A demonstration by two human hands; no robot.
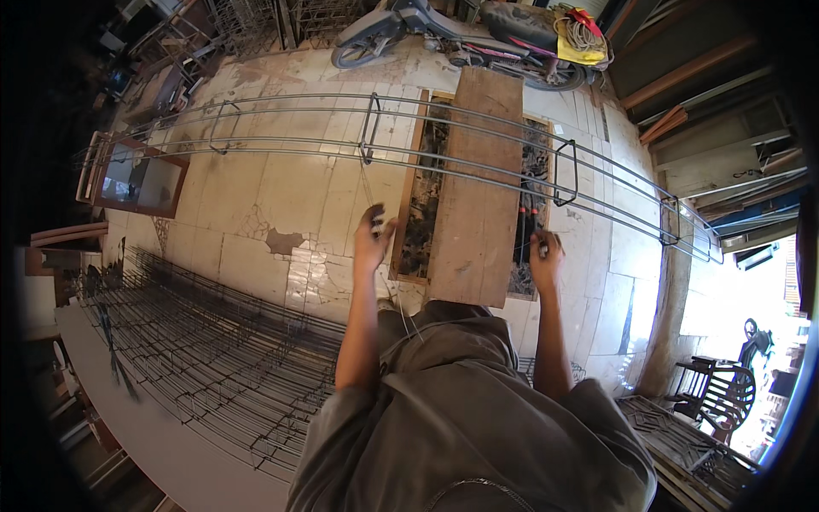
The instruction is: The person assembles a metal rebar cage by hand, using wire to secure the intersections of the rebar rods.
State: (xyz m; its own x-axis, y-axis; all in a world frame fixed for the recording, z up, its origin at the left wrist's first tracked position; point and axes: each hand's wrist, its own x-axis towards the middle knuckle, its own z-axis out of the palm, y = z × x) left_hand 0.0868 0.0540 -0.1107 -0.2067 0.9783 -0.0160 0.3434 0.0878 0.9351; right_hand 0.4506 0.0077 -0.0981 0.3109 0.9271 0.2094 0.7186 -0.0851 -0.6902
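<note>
My left hand [373,235], at the middle of the view, has curled fingers on thin wire [365,180], whose strands hang from the rebar cage down toward my lap. My right hand [546,251] is closed around a small dark item I cannot make out, beside red-tipped tools [528,222] in the right compartment of a low wooden box [408,230]. A brown plank [467,247] lies lengthwise across that box, between my hands. Above them the long rebar cage [303,147], with square stirrups, spans the view from side to side over the plank.
A motorbike [461,47] with rope on yellow cloth stands behind the cage. Stacked wire cages [222,358] lie at lower left. A framed pane [141,177] is at left. A wooden chair [717,388] and stored timber [661,124] are at right. The tiled floor [247,196] is cracked.
</note>
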